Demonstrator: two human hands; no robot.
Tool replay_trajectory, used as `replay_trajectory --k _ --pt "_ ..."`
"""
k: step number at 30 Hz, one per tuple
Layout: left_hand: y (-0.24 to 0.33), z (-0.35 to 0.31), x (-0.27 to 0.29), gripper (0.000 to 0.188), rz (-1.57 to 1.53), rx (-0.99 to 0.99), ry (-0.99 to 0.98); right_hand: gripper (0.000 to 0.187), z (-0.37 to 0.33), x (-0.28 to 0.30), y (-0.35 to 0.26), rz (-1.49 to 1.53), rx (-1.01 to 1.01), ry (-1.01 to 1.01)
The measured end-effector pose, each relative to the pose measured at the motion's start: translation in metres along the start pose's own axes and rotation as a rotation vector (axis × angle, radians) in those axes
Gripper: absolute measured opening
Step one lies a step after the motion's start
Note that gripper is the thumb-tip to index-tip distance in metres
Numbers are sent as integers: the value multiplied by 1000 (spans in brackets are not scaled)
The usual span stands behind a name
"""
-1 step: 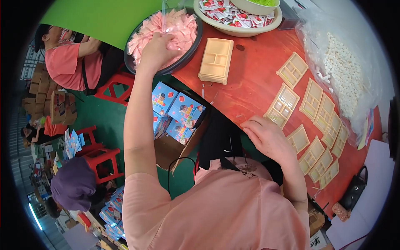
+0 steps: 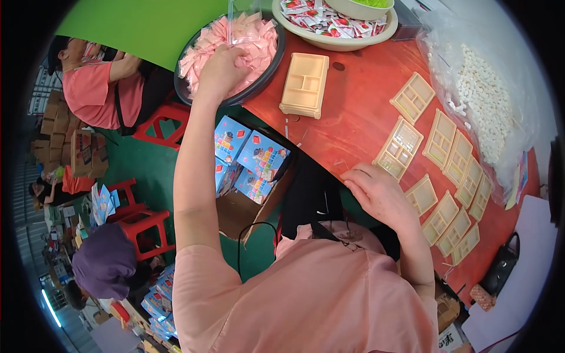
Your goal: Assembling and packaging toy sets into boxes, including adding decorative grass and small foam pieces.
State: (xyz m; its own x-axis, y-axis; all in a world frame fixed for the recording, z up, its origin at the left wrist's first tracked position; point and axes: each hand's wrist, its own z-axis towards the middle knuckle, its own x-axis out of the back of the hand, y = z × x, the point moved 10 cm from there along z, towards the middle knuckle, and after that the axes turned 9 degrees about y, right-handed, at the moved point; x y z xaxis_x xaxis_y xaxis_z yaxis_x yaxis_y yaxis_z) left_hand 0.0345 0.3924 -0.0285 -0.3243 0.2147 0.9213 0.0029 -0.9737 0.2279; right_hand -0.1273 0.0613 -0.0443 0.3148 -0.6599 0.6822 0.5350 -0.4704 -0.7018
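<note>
My left hand [image 2: 222,73] reaches into a dark basin [image 2: 279,56] heaped with pink packets [image 2: 259,38]. Its thumb and fingers are apart, but the fingertips dip among the packets and partly hide. At the red table's front edge rests my right hand [image 2: 376,191], fingers loosely stretched, holding nothing visible. Right beside it lies a cream compartment tray [image 2: 399,147] with something clear and shiny in its sections. A stack of similar trays [image 2: 305,82] sits to the right of the basin.
Several more cream trays [image 2: 441,138] spread over the right of the red table [image 2: 359,88]. Behind them lies a clear bag of small white pieces [image 2: 485,106]. A beige basin [image 2: 329,42] holds red-and-white sachets. Below the table edge, an open carton [image 2: 235,215] contains blue printed boxes [image 2: 262,156].
</note>
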Motion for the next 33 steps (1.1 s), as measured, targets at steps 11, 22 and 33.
replay_trajectory --k 11,22,33 --pt "-30 3 18 23 -1272 586 449 12 -17 17 20 -8 -125 24" --pt "241 -91 -100 31 -1896 542 -546 19 -32 103 76 290 -394 660" --pt "345 -168 -139 25 -1743 475 -1119 9 -90 124 84 21 -212 607"
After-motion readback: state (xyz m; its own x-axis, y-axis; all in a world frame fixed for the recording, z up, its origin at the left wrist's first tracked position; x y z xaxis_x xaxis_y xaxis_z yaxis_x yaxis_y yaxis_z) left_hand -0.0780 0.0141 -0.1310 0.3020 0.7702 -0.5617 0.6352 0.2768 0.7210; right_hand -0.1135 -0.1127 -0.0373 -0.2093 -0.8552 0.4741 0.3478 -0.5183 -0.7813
